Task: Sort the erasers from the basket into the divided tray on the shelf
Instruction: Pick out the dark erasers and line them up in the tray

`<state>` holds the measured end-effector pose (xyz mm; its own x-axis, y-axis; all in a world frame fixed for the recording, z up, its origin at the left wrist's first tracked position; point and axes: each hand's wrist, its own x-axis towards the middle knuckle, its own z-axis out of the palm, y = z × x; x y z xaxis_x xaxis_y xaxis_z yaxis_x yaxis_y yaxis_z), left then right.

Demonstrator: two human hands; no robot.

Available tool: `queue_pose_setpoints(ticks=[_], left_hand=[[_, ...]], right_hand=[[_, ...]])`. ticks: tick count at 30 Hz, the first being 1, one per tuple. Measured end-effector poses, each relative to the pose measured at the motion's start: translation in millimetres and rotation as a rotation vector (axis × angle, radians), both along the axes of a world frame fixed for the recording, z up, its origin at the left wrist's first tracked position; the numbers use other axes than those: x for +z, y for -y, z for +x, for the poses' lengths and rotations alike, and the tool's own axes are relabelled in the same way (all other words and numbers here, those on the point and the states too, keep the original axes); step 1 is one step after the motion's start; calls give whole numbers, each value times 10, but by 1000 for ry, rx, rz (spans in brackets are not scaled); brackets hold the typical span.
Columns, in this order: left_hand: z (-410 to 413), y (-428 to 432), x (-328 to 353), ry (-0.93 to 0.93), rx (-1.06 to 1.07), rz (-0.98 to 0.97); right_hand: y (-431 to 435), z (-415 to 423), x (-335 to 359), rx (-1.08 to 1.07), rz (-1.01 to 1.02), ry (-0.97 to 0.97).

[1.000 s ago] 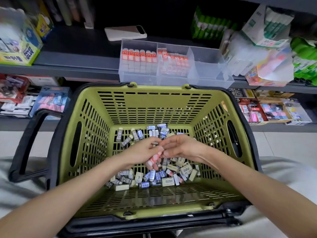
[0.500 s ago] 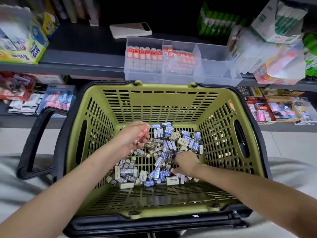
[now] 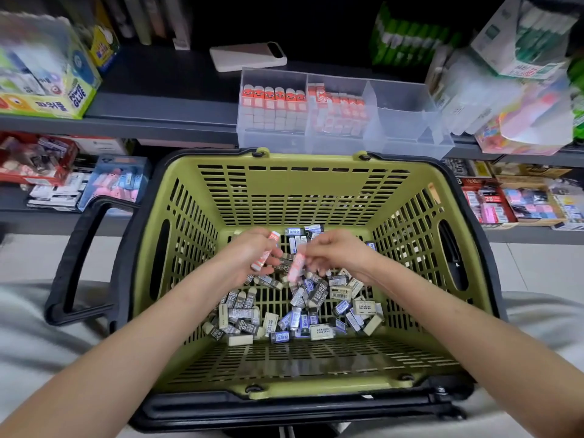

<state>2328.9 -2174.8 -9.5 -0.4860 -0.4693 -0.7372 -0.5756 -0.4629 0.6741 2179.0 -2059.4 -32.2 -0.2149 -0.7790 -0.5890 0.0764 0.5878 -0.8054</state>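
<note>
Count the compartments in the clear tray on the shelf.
3, side by side in the tray: left compartment holds a row of red-topped erasers, middle compartment holds more red erasers, right compartment shows none, though its floor is partly hidden.

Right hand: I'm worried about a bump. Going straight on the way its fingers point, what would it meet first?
Probably the left hand and the orange-sleeved erasers it grips; the right hand, pinching its own orange eraser, points left at them. Depth is unclear.
</note>
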Motion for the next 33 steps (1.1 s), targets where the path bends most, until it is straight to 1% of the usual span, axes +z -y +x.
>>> queue_pose_setpoints(ticks=[3, 4, 6, 7, 8, 9, 11, 12, 13, 14, 17, 20, 22, 26, 29, 31, 33], left_hand=[[-9, -46, 30, -38, -57, 140], [-11, -43, 40, -55, -52, 178], [-11, 1, 60, -71, 16, 209], [-7, 44, 64, -75, 65, 215], [-1, 93, 77, -80, 117, 226], [7, 145, 98, -89, 170, 249], [29, 241, 140, -130, 277, 315], [44, 282, 167, -169, 329, 348], [58, 319, 194, -219, 377, 384], [71, 353, 217, -273, 417, 418], [116, 432, 257, -392, 442, 465], [156, 483, 266, -421, 431, 446], [171, 501, 276, -423, 410, 429], [172, 457, 267, -374, 443, 434], [181, 435, 223, -327, 493, 443], [182, 420, 201, -289, 496, 433], [166, 401, 173, -257, 492, 405]], right_hand=[[213, 153, 109, -14, -113, 62], [263, 172, 118, -26, -147, 118], [319, 158, 97, -80, -185, 239], [337, 143, 53, -114, -177, 225], [350, 134, -22, -130, -145, 111], [355, 133, -120, -103, -86, -103], [332, 165, -358, 102, 61, -619], [312, 195, -469, 239, 128, -814], [294, 230, -565, 358, 170, -954], [285, 264, -646, 448, 182, -1054], [330, 354, -813, 597, 136, -1207], [397, 390, -867, 663, 123, -1276], [418, 368, -856, 675, 117, -1275], [487, 339, -821, 726, 161, -1248], [491, 323, -835, 772, 133, -1267], [435, 295, -818, 690, 111, -1217], [393, 259, -726, 480, 115, -1086]])
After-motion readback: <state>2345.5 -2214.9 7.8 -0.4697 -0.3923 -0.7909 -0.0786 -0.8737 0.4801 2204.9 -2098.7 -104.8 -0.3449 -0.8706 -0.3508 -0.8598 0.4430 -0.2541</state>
